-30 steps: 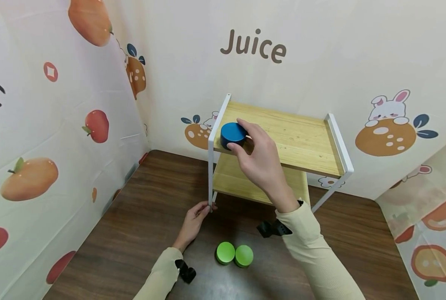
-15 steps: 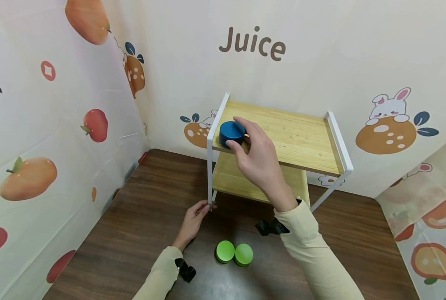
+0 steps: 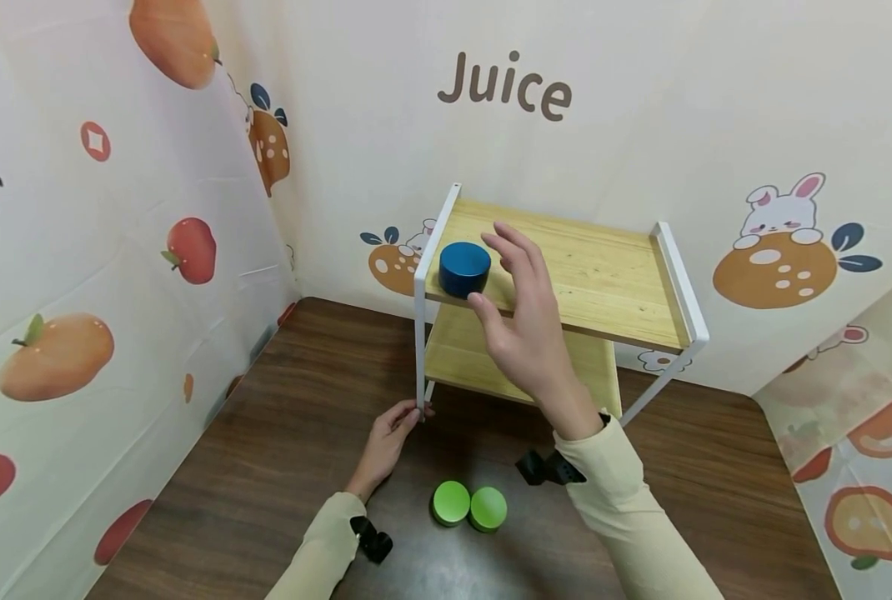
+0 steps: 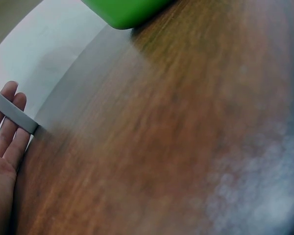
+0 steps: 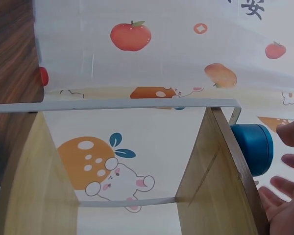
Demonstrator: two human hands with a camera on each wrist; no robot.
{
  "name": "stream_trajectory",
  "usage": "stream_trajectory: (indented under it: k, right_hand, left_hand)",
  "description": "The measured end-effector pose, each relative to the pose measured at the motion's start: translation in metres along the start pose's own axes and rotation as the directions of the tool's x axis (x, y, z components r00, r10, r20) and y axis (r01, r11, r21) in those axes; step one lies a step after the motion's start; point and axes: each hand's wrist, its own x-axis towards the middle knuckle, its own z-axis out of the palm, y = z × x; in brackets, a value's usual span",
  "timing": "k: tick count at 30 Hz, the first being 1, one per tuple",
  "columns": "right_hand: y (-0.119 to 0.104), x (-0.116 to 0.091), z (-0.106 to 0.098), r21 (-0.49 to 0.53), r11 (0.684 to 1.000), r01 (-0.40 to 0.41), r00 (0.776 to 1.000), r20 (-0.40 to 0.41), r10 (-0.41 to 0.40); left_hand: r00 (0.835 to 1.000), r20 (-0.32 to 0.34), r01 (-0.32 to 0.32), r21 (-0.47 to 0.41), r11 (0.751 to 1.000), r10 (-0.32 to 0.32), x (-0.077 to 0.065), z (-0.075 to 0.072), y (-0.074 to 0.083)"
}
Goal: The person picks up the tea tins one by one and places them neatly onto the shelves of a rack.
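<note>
A round blue tin [image 3: 464, 270] stands at the front left corner of the upper board of a small two-tier shelf [image 3: 603, 275]. My right hand [image 3: 524, 325] is just to the right of it, thumb and fingers spread apart. A gap shows between this hand and the tin [image 5: 254, 149] in the right wrist view. Low down, my left hand [image 3: 388, 442] holds the shelf's white front left leg [image 3: 420, 358] near its foot, with fingers behind the leg [image 4: 12, 111] in the left wrist view.
Two round green tins [image 3: 451, 503] stand side by side on the dark wooden table [image 3: 266, 467], in front of the shelf. The lower board [image 3: 468, 358] lies under the upper one. A printed cloth wall [image 3: 356, 150] rises behind and at both sides.
My right hand has let go of the blue tin, its fingers spreading and drawing off to the right. The tin stays in the shelf corner. My left hand remains at the leg.
</note>
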Motion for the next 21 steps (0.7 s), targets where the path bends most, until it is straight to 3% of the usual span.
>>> stream_trajectory:
  k: [7, 18, 21]
  right_hand:
    - [0.004, -0.026, -0.005, 0.043, 0.996, 0.076, 0.997, -0.025, -0.075]
    - [0.013, -0.088, -0.008, 0.148, 0.983, 0.113, 0.989, -0.111, -0.097]
    - [0.02, -0.111, -0.006, 0.164, 0.984, 0.075, 0.993, -0.107, -0.058]
  left_hand:
    - [1.0, -0.005, -0.006, 0.006, 1.0, 0.006, -0.001, 0.0, 0.0]
    - [1.0, 0.02, -0.009, -0.012, 1.0, 0.009, 0.0, -0.001, 0.002]
    - [1.0, 0.021, -0.008, -0.008, 1.0, 0.008, -0.001, -0.001, 0.002]
